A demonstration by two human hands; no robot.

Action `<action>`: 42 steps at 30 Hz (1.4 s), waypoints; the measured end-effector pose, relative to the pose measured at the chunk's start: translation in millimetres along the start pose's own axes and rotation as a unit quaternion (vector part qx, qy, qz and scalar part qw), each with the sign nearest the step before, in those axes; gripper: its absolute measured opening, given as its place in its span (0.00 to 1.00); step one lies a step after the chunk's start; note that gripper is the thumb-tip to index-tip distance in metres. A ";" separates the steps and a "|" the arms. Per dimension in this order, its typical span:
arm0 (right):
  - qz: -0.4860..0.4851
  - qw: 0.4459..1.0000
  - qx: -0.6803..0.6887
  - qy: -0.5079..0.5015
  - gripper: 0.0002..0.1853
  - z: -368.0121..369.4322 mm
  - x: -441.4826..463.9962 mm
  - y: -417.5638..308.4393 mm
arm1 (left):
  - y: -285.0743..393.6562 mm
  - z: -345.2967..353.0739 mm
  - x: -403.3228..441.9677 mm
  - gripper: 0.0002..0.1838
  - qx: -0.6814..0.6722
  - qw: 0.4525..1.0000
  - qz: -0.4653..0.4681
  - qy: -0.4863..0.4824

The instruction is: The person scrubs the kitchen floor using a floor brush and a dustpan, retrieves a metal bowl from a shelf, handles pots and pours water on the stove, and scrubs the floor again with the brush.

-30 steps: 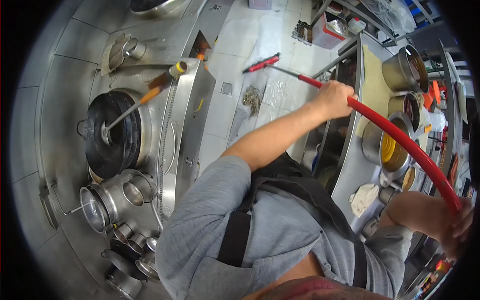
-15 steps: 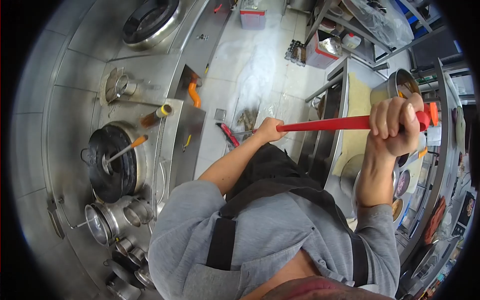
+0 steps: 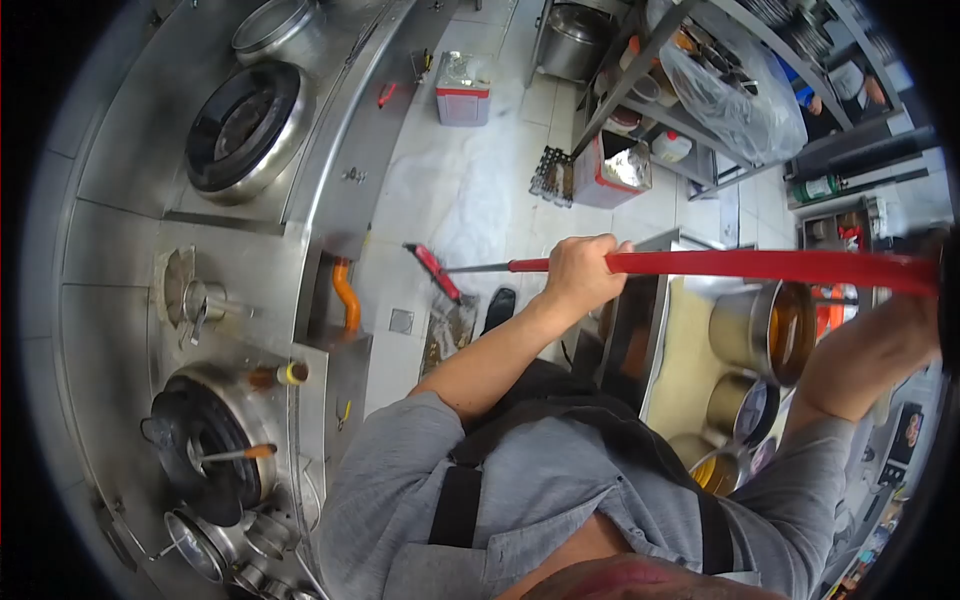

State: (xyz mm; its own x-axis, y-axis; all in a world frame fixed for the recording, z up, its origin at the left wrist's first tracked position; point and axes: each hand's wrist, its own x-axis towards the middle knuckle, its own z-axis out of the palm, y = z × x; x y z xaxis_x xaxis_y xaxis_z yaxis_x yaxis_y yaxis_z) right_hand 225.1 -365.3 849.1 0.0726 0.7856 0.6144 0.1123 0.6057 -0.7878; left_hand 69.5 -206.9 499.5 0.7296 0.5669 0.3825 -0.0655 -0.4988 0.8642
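Note:
A long-handled floor brush with a red head [image 3: 437, 275] rests on the wet tiles ahead, with a dark strip along its head. Its red handle [image 3: 760, 265] runs across the view to the right edge. My left hand [image 3: 583, 275] is closed around the lower part of this handle, near where the thin metal rod begins. Out by the right edge, my right hand [image 3: 905, 335] is closed at the handle's upper end, blurred and partly cut off. White foam [image 3: 470, 200] covers the floor beyond the brush head.
Along the left runs a steel cooking range [image 3: 330, 190] with woks and a ladle [image 3: 235, 453]. Pots [image 3: 735, 330] stand on a counter at right. Red-rimmed boxes [image 3: 463, 105] and a black crate [image 3: 552, 177] sit on the floor. A shelving rack [image 3: 650, 60] stands behind; another person's arm shows there.
My right hand has swung outward to the right edge, and my left hand has moved right. The brush head has shifted slightly left in view; the view itself has moved too.

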 end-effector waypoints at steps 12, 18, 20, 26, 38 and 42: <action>-0.002 0.943 -0.319 0.100 0.13 -15.0 44.5 238.3 | -224.6 93.3 281.3 0.17 -0.054 0.996 0.058 0.037; 0.100 0.920 -0.371 0.078 0.07 -52.5 23.3 415.7 | -383.8 116.7 319.0 0.15 0.043 0.999 0.025 0.019; 0.178 0.913 -0.342 0.131 0.07 -57.3 18.3 437.1 | -399.0 120.3 308.8 0.15 0.044 0.999 0.003 0.015; 0.165 0.931 -0.321 0.052 0.09 -60.1 33.4 404.5 | -358.9 118.8 281.8 0.17 0.029 0.999 -0.035 0.023; 0.115 0.968 -0.218 0.041 0.11 -39.0 59.7 341.5 | -280.8 88.3 239.0 0.14 0.049 0.994 -0.097 0.007; 0.118 0.974 -0.177 0.082 0.11 -33.8 61.2 317.0 | -265.8 87.5 223.9 0.14 0.052 0.997 -0.039 0.042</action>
State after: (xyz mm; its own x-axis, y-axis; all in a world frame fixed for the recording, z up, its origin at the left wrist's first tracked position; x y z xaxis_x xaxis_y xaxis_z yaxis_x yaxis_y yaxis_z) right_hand 298.7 -129.4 638.5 0.2923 0.8494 0.4395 0.4049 0.3064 -0.8615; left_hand 309.8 -4.7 326.8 0.6702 0.6573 0.3447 0.0636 -0.5136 0.8557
